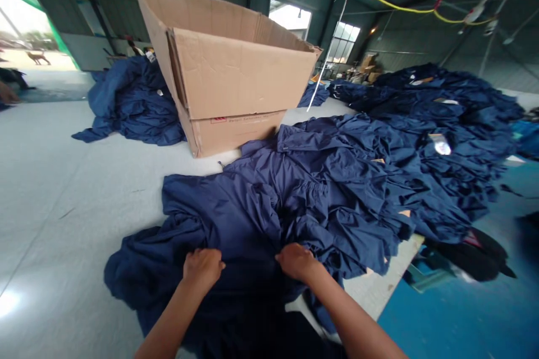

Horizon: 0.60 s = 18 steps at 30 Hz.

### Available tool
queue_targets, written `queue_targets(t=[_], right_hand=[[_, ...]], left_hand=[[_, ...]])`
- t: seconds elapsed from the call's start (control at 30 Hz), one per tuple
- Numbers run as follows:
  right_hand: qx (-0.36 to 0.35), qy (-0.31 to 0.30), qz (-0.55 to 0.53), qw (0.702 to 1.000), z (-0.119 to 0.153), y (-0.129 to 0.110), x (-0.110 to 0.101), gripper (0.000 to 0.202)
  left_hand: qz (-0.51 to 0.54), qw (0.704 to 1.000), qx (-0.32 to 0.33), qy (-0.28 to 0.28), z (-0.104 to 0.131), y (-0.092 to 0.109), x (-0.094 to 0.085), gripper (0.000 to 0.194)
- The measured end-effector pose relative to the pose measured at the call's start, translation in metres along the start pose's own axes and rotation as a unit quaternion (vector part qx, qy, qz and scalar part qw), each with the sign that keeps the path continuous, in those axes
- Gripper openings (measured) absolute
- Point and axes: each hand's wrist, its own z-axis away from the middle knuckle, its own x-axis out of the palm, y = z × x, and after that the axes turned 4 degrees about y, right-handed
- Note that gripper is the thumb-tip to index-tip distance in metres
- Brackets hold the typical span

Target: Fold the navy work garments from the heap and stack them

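Observation:
Both of my hands are on a navy blue garment (236, 213) spread in front of me, its near part running down to the bottom edge. My left hand (203, 269) is closed, its fingers gripping the cloth near the garment's left middle. A forearm's width or more to the right, my right hand (295, 261) pinches the fabric with curled fingers. The cloth between the hands lies fairly smooth. Crumpled navy garments (337, 179) adjoin it on the right, one with a gathered elastic edge. The kind of garment I hold cannot be made out.
A large open cardboard box (248, 73) stands beyond the cloth. Another navy heap (135, 101) lies left of it, and a big garment pile (442, 106) rises at right. A yellow cable (391, 3) hangs overhead. A black item (475, 258) sits low at right beside the blue floor (455, 320).

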Motion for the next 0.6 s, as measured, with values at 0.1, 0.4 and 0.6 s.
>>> queue_targets(t=[0.1, 0.4, 0.6], right_hand=[[-0.002, 0.102, -0.064, 0.993, -0.039, 0.0, -0.032, 0.034], [-0.013, 0.119, -0.2, 0.972, -0.125, -0.029, -0.022, 0.058], [-0.068, 0.267, -0.284, 0.918, -0.148, 0.005, -0.11, 0.056]], left_hand=[[0.019, 0.993, -0.008, 0.118, -0.024, -0.002, -0.004, 0.038], [0.015, 0.989, -0.059, 0.138, -0.046, 0.007, 0.06, 0.087], [0.093, 0.975, -0.056, 0.194, -0.059, 0.012, 0.056, 0.08]])
